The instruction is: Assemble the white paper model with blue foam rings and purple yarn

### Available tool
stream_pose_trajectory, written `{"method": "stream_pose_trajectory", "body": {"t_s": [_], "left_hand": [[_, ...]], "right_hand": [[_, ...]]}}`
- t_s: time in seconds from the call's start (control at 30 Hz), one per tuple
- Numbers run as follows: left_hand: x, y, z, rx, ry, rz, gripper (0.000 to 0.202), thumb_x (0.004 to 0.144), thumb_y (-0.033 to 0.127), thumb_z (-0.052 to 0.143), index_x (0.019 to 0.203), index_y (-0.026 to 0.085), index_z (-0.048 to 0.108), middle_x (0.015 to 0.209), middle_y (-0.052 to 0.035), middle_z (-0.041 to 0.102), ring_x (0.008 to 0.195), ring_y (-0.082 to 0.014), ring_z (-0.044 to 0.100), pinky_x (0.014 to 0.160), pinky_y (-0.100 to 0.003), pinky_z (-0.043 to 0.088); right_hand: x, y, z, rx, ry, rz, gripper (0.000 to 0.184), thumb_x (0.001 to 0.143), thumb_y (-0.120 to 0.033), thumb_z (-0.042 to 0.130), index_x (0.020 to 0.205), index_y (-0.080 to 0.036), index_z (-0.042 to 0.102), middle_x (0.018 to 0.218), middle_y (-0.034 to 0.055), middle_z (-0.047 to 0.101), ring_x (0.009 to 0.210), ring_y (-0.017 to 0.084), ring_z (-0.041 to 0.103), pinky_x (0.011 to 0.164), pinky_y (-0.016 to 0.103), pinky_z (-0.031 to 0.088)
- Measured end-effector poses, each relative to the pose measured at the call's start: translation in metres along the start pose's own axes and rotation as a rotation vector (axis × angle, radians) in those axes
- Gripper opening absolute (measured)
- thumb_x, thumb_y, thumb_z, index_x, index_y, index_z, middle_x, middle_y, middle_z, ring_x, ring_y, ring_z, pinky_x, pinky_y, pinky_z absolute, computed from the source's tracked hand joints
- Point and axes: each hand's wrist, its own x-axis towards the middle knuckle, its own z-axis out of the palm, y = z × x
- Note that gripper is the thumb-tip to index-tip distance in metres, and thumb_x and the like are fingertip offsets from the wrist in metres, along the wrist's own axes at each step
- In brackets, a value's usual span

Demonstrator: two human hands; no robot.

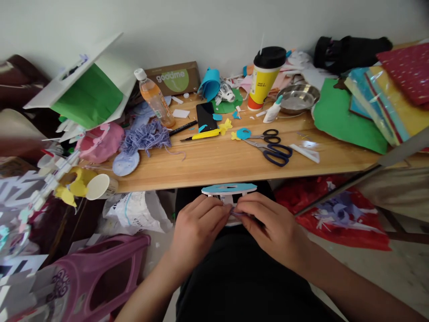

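Over my lap, just below the table edge, is a small paper craft piece [229, 188] with a flat blue top and white parts under it. My left hand [201, 223] is closed at the piece's near left side, fingertips pinched together. From the other side my right hand [271, 219] meets it, with thumb and forefinger pinched on a thin purple strand [237, 212] that looks like yarn. The fingertips of both hands nearly touch and hide the lower part of the piece.
On the table [201, 165] lie scissors [276, 153], a yellow craft knife [204, 134], a phone [206, 117], purple yarn [145, 138] and a glue bottle [273, 111]. A drink bottle [156, 100] and yellow cup [264, 80] stand behind. A purple plastic stool [78, 273] is at lower left.
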Motion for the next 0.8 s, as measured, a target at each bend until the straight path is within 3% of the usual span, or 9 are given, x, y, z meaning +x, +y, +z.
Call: {"method": "stream_pose_trajectory", "body": {"t_s": [0.17, 0.37, 0.57, 0.8], "left_hand": [[-0.003, -0.001, 0.0, 0.036, 0.006, -0.013, 0.009, 0.093, 0.011, 0.063, 0.098, 0.018, 0.066, 0.09, -0.0027, 0.069, 0.082, -0.0148, 0.061, 0.074, -0.028, 0.052], [-0.004, 0.001, 0.002, 0.047, 0.029, 0.013, 0.013, 0.092, 0.01, 0.065, 0.102, 0.017, 0.067, 0.089, -0.0029, 0.07, 0.08, -0.0151, 0.06, 0.071, -0.028, 0.052], [-0.009, -0.001, 0.009, -0.021, 0.081, 0.002, 0.03, 0.091, 0.013, 0.068, 0.12, 0.018, 0.065, 0.1, -0.0057, 0.07, 0.089, -0.0164, 0.065, 0.077, -0.029, 0.055], [-0.015, 0.007, 0.015, -0.09, 0.196, 0.051, 0.015, 0.089, 0.007, 0.067, 0.099, 0.019, 0.069, 0.09, -0.0026, 0.066, 0.076, -0.0132, 0.06, 0.064, -0.027, 0.05]], "right_hand": [[-0.002, -0.002, 0.005, -0.047, -0.056, 0.001, 0.022, 0.095, -0.007, 0.057, 0.114, -0.016, 0.06, 0.105, 0.0082, 0.067, 0.1, 0.018, 0.066, 0.089, 0.033, 0.056], [-0.005, -0.003, 0.011, -0.063, 0.025, -0.055, 0.029, 0.091, 0.003, 0.056, 0.11, -0.017, 0.062, 0.101, 0.0071, 0.066, 0.095, 0.017, 0.063, 0.085, 0.032, 0.057], [-0.005, -0.006, 0.012, -0.03, 0.07, -0.063, 0.029, 0.089, 0.005, 0.054, 0.106, -0.017, 0.064, 0.099, 0.0085, 0.065, 0.096, 0.018, 0.063, 0.085, 0.035, 0.057], [-0.01, -0.009, 0.012, 0.057, 0.157, -0.176, 0.029, 0.086, 0.003, 0.059, 0.103, -0.02, 0.067, 0.091, 0.0054, 0.068, 0.087, 0.019, 0.064, 0.078, 0.038, 0.059]]}}
